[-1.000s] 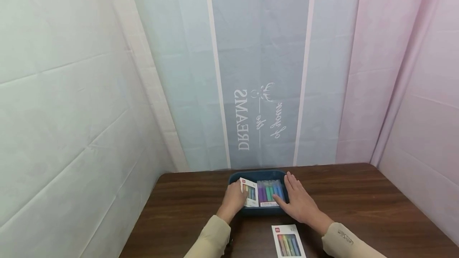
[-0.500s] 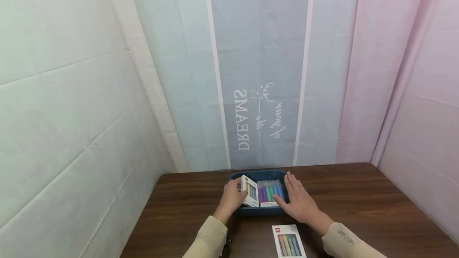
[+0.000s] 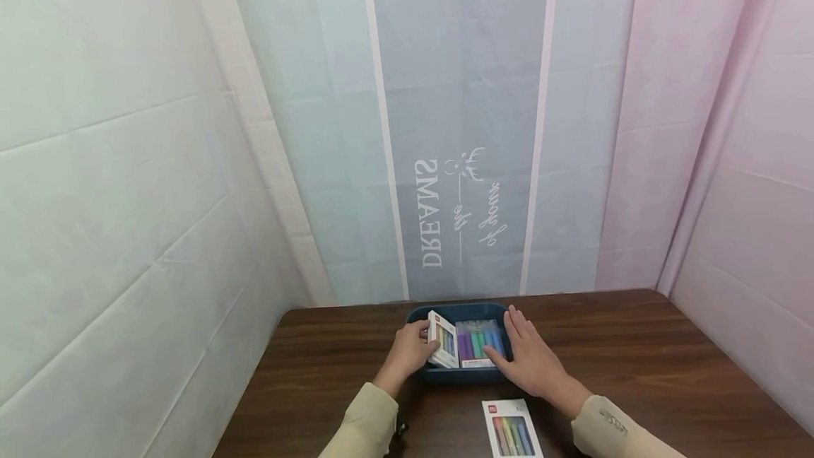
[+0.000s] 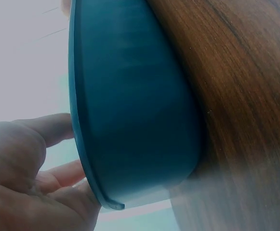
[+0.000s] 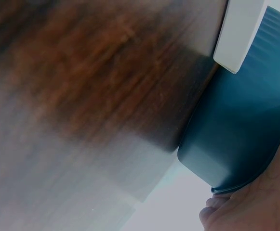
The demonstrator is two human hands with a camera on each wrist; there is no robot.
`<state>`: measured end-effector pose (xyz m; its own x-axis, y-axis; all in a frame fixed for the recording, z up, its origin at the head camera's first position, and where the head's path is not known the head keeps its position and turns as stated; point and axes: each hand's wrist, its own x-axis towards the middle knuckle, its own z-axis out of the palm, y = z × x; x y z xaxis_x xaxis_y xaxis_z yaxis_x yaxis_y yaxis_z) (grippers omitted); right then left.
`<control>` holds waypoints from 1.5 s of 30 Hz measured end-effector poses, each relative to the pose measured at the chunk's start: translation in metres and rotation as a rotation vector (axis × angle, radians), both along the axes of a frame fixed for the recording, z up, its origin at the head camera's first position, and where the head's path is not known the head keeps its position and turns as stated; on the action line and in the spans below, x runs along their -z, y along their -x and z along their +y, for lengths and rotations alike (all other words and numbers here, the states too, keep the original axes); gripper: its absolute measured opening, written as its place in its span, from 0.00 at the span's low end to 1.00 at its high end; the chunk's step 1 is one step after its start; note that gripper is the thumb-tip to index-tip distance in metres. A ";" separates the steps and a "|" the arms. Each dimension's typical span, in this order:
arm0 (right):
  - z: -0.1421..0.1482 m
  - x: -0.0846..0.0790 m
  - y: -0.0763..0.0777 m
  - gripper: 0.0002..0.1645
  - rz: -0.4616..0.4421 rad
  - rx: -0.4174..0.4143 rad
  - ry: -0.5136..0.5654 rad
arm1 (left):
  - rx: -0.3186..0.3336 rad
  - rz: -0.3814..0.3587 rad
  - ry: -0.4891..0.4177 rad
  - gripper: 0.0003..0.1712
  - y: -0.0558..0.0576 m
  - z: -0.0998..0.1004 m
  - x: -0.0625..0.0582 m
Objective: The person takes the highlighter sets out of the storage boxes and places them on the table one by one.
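Observation:
My left hand (image 3: 405,352) reaches over the left rim of a dark blue plastic tray (image 3: 464,374) and grips the left edge of a white box of coloured pens (image 3: 446,339), thumb on its front. That box leans, its left side raised. Beside it in the tray lies a clear pack of purple, green and blue pens (image 3: 480,341). With fingers straight, my right hand (image 3: 533,359) rests along the tray's right side, thumb over the pack's corner. The left wrist view shows the tray wall (image 4: 135,106) with fingers over the rim; the box is hidden there.
A second white pen box (image 3: 511,430) lies on the brown wooden table (image 3: 636,366), in front of the tray. Behind the table hangs a printed cloth backdrop (image 3: 470,90), with pale cloth walls at both sides. A small black object (image 3: 400,430) shows by the left sleeve.
The white box in the tray has been tilted up at its left side, and my left fingers have shifted slightly left. The right hand stays in place.

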<state>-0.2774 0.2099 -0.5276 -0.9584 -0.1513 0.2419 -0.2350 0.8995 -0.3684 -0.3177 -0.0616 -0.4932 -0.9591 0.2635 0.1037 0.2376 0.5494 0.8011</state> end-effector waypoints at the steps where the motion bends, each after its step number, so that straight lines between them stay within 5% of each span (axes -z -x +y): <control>1: 0.000 0.000 0.000 0.60 -0.003 0.002 0.001 | 0.005 -0.006 0.000 0.29 0.000 0.000 0.000; 12: 0.000 -0.001 -0.002 0.61 0.003 -0.002 -0.009 | 0.002 -0.005 0.051 0.30 0.001 -0.004 -0.001; 37: -0.001 0.001 -0.003 0.61 -0.004 -0.006 0.002 | 0.071 -0.003 -0.010 0.31 0.005 -0.012 0.004; 45: -0.001 -0.002 -0.003 0.61 -0.007 -0.002 0.007 | 0.034 0.005 0.000 0.30 0.005 -0.009 0.003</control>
